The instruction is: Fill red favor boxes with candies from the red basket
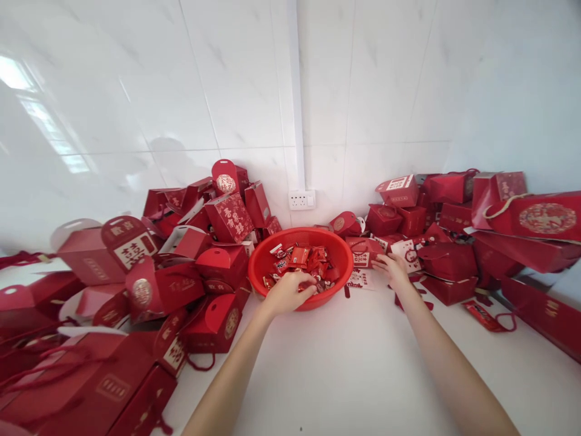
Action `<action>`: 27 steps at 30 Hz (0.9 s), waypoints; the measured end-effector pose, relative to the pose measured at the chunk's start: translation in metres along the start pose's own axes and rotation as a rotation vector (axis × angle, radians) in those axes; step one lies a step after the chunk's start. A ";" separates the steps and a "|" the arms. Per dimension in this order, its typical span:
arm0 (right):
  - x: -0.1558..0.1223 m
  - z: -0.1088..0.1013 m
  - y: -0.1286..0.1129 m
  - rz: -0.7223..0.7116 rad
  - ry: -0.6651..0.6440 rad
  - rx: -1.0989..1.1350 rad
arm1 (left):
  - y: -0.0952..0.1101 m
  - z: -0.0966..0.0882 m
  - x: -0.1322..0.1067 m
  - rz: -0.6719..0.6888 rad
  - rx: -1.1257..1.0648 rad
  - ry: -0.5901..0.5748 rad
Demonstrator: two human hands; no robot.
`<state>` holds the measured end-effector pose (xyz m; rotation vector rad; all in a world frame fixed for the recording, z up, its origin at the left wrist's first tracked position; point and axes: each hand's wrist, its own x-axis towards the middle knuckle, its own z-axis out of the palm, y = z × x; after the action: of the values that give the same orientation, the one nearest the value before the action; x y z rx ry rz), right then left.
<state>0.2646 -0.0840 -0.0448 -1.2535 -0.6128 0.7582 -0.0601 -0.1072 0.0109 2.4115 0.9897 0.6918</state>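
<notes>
Two bare hands work at a white tabletop [327, 369], on either side of which red gift boxes are heaped. The wrapped packets [299, 257] lie in a red basin [344, 266] near the wall, between the left heap of boxes [166, 287] and the right heap of boxes [447, 260]. The left hand [290, 292] reaches over the basin's near rim; its fingers are curled, but whether they pinch a packet cannot be told. The right hand [393, 268] is poised beside a small red box [363, 251], its fingers loosely spread and nothing visible between them; contact with the box is unclear. The step in hand appears to be reaching among the packets. A secure grasp there would call for the left thumb and fingers to close on one packet without dragging its neighbours.
</notes>
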 end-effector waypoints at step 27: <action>-0.223 0.033 -0.126 -0.708 -0.928 -1.021 | 0.053 -0.040 -0.031 -0.399 -0.558 -0.201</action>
<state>0.1225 -0.2567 0.0847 -1.3571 -2.2699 0.3515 -0.0761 -0.1556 0.0635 1.6995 0.9924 0.4858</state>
